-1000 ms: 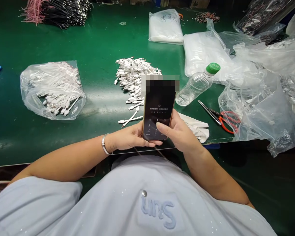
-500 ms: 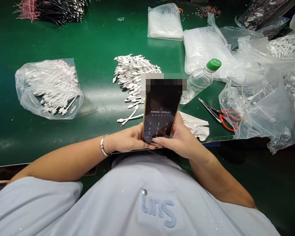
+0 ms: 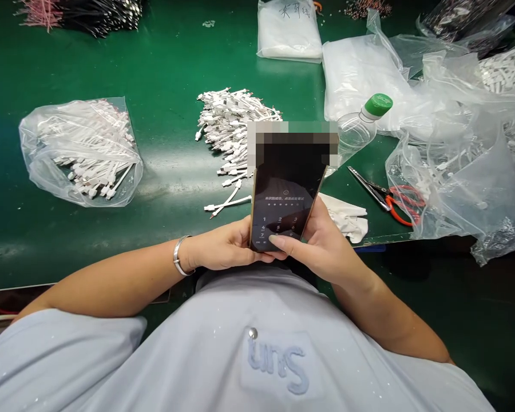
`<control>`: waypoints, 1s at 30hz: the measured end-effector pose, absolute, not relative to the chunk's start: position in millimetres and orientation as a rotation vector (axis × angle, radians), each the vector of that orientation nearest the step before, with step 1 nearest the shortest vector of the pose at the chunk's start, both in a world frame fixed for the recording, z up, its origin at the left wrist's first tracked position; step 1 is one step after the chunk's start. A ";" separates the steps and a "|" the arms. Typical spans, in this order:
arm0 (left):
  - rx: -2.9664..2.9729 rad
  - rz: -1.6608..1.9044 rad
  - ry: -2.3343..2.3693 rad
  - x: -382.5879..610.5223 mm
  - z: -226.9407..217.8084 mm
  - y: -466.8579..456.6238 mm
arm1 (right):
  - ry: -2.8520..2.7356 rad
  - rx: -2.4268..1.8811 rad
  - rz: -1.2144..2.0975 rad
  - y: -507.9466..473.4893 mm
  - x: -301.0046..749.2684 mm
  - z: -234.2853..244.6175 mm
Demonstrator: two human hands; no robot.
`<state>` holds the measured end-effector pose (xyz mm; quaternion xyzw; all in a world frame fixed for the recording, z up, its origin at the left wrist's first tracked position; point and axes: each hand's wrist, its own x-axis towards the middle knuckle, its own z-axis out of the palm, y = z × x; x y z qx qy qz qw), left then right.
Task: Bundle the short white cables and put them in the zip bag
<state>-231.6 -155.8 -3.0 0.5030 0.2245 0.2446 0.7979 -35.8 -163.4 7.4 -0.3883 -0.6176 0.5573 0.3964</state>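
Observation:
A smartphone (image 3: 287, 183) with a dark screen and a number keypad is held upright in front of my body, at the table's near edge. My left hand (image 3: 227, 243) grips its lower left side, a metal bracelet on the wrist. Around the lower right side is my right hand (image 3: 321, 243), its thumb over the lower keys. Fingers behind the phone are mostly hidden. A pile of short white cables (image 3: 229, 129) lies beyond the phone, partly covered by it. The phone's top edge is pixelated.
On the green table (image 3: 167, 68), a clear bag of white cables (image 3: 90, 149) lies left. To the right are a green-capped bottle (image 3: 354, 131), red-handled scissors (image 3: 386, 200), a white cloth-like piece (image 3: 349, 217) and plastic bags (image 3: 364, 74). Black and red wires (image 3: 98, 14) lie far left.
My right thumb has shifted slightly up over the keypad, and more of the entry dots are filled. The phone sits slightly further right; the view has shifted a little.

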 end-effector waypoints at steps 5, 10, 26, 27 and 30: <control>1.189 0.517 0.488 -232.7 -3.1 -156.2 | -1.536 -0.978 1.420 -165.3 -36.9 6.9; 1.234 0.529 0.493 -233.7 -4.6 -156.5 | -1.554 -1.003 1.376 -167.1 -36.8 7.4; 1.247 0.548 0.460 -233.9 -6.3 -157.3 | -1.594 -0.954 1.308 -170.6 -35.9 4.9; 1.245 0.549 0.459 -233.8 -6.4 -157.5 | -1.595 -0.957 1.305 -170.7 -35.9 4.8; 1.246 0.556 0.450 -233.7 -6.5 -157.8 | -1.596 -0.964 1.300 -171.1 -35.8 5.0</control>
